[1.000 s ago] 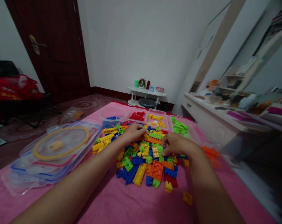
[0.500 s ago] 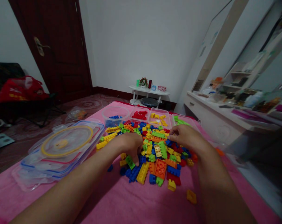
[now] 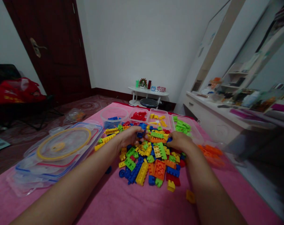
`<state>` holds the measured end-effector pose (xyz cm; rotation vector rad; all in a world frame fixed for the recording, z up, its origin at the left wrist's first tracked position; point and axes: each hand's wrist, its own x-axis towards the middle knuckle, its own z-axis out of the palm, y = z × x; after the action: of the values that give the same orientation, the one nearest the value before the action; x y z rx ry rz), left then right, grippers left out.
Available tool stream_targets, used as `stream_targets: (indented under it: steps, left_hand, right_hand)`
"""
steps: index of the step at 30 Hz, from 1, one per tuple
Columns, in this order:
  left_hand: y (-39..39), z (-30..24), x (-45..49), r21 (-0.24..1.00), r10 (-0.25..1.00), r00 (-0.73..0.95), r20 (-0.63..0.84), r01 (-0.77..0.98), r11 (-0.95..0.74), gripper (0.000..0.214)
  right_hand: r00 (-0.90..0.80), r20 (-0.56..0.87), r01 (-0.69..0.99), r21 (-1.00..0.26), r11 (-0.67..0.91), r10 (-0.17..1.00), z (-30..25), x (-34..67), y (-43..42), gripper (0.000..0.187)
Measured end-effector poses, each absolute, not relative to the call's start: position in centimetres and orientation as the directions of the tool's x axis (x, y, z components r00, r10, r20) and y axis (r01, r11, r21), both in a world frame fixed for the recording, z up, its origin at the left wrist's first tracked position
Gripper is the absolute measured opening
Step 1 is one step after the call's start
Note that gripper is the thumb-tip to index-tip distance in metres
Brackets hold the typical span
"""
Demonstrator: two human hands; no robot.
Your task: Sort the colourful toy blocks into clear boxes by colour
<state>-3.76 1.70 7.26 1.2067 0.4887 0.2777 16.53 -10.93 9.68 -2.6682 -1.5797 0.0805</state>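
While two hands [image 3: 130, 136] handle bricks [image 3: 159, 169], five containers [image 3: 124, 118] hold more

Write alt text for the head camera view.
The left hand holds a blue toy piece over a heap of multicoloured bricks on a pink cloth; the right hand is at the heap's right side. Clear containers of colour-sorted pieces stand behind, stacked lids at left.

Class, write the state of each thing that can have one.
Left hand: gripping a blue plastic brick.
Right hand: at multicoloured plastic brick heap, grip unclear.
Round clear plastic tub: open, partly filled.
Rectangular clear plastic boxes: open.
Clear plastic lids: stacked.
Dark red panelled door: shut.
White drawer: shut.
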Motion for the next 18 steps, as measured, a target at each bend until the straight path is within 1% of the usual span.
stream_targets:
  steps: [2, 4, 6, 7, 9, 11, 13, 14, 16, 18]
  left_hand:
    - [1.5, 7.1, -3.5, 0.893, 0.415, 0.881, -0.228, 0.019, 0.450, 0.024]
    - [1.2, 7.2, -3.3, 0.868, 0.399, 0.885, -0.242, 0.014, 0.497, 0.023]
    - [0.9, 7.5, -3.2, 0.846, 0.384, 0.883, -0.271, 0.027, 0.533, 0.024]
    - [0.7, 7.6, -3.1, 0.833, 0.376, 0.882, -0.284, 0.033, 0.553, 0.027]
    - [0.3, 7.8, -2.9, 0.810, 0.362, 0.884, -0.296, 0.031, 0.586, 0.037]
    - [-0.1, 7.8, -2.7, 0.792, 0.350, 0.890, -0.292, 0.020, 0.610, 0.045]
    - [-0.3, 7.8, -2.6, 0.780, 0.344, 0.894, -0.286, 0.009, 0.626, 0.049]
    - [-0.4, 7.8, -2.6, 0.777, 0.348, 0.893, -0.285, 0.002, 0.630, 0.051]
    - [-0.4, 7.6, -2.5, 0.769, 0.343, 0.899, -0.274, -0.010, 0.639, 0.054]
    - [-0.3, 7.5, -2.5, 0.746, 0.305, 0.919, -0.250, -0.018, 0.666, 0.054]
  right_hand:
    - [0.497, 0.005, 0.867, -0.047, -0.496, 0.868, 10.0, 16.5, -11.0, 0.014]
    - [0.510, 0.050, 0.860, -0.030, -0.509, 0.859, 10.9, 16.3, -11.3, 0.015]
    - [0.496, 0.134, 0.868, -0.037, -0.496, 0.858, 12.1, 15.8, -11.5, 0.018]
    - [0.469, 0.187, 0.883, -0.062, -0.466, 0.863, 12.7, 15.3, -11.6, 0.019]
    - [0.381, 0.287, 0.924, -0.162, -0.348, 0.879, 13.6, 14.0, -11.5, 0.021]
    - [0.269, 0.356, 0.937, -0.312, -0.157, 0.895, 13.8, 12.3, -11.1, 0.022]
    - [0.194, 0.409, 0.891, -0.453, 0.014, 0.892, 13.3, 10.8, -10.5, 0.026]
    - [0.180, 0.426, 0.858, -0.509, 0.070, 0.887, 12.9, 10.2, -10.1, 0.029]
    - [0.188, 0.428, 0.790, -0.601, 0.123, 0.884, 12.0, 9.4, -9.5, 0.034]
    - [0.198, 0.405, 0.728, -0.671, 0.143, 0.893, 11.4, 9.1, -9.2, 0.036]
